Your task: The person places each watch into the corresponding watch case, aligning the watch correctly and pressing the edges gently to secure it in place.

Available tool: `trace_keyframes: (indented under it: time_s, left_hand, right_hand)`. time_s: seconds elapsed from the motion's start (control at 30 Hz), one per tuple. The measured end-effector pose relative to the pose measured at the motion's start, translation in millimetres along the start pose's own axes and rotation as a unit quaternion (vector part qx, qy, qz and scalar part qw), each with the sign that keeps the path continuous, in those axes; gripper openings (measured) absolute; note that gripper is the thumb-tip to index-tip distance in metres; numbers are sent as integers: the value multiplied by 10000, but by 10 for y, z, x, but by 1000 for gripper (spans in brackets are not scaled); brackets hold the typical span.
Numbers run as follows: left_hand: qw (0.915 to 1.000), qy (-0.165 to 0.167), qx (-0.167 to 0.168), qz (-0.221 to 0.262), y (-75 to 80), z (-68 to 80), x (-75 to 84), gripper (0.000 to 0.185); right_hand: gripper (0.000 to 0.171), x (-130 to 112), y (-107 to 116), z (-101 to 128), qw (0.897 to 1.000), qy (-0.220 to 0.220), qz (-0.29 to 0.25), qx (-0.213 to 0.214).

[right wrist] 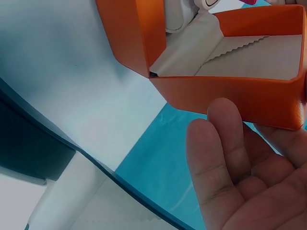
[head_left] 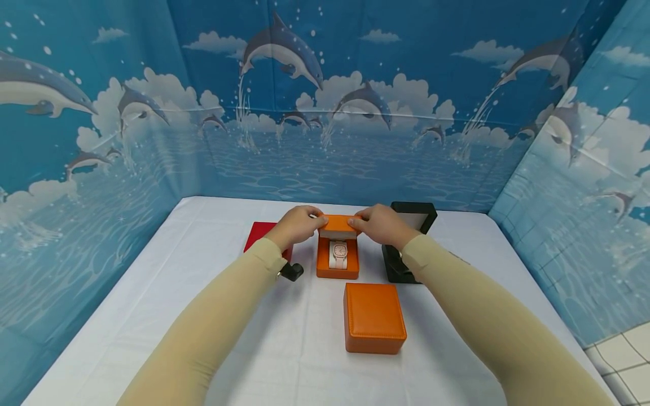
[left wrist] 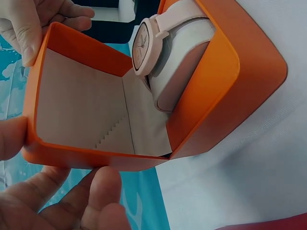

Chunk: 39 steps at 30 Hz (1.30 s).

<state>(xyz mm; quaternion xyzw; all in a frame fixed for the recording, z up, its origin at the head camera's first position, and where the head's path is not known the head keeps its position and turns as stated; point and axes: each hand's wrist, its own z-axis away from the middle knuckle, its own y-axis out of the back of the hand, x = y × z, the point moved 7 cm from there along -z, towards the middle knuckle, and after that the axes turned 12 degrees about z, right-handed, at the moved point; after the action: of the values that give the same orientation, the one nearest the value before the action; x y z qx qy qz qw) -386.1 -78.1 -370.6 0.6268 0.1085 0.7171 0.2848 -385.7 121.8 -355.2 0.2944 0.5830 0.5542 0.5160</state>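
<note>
An orange watch box (head_left: 337, 274) stands on the white cloth with its lid (head_left: 337, 221) raised. Inside, a pale pink watch (head_left: 339, 252) is wrapped around a light cushion (left wrist: 184, 67). My left hand (head_left: 298, 226) holds the lid's left corner, its thumb (left wrist: 10, 138) on the rim and several fingers behind. On the opposite corner, my right hand (head_left: 382, 226) pinches the lid between thumb and fingers. The pale lining (left wrist: 79, 103) and hinge fold show in the left wrist view. In the right wrist view, some right fingers (right wrist: 225, 129) lie along the lid's side.
A closed orange-brown leather box (head_left: 374, 313) stands nearer me. To the left, a red box (head_left: 260, 232) is partly behind my left hand. An open black box (head_left: 430, 213) stands right, partly hidden by my right arm. A small black object (head_left: 292, 272) shows beside my left cuff.
</note>
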Motion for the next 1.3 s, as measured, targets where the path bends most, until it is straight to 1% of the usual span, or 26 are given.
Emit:
trace_keyframes:
  time_s: [0.27,0.6,0.73,0.87,1.07,1.3]
  left_hand:
    - [9999,-131,-31,32,-4,44,5,46]
    - [9998,-173,-100,46,-25,76,-12,46]
    - [9997,-199,-113,40,-33,91,-30,46]
    - [9997,-205,-115,42,-37,105,-39,48]
    - [9996,-235,-129,78,-35,134,-23,48]
    - [9993,-287,-191,114,-25,130,-29,48]
  right_hand:
    - [43,-27,-20,46,10000,73,-7,60]
    - [48,-44,-44,112,9995,213,58,236]
    - [50,-36,-48,126,9993,262,-12,250]
    - [48,-32,-48,128,9992,289,-83,251]
    - [49,-16,-61,129,9996,229,-137,134]
    - [54,-27,-97,103,9994,261,-4,-219]
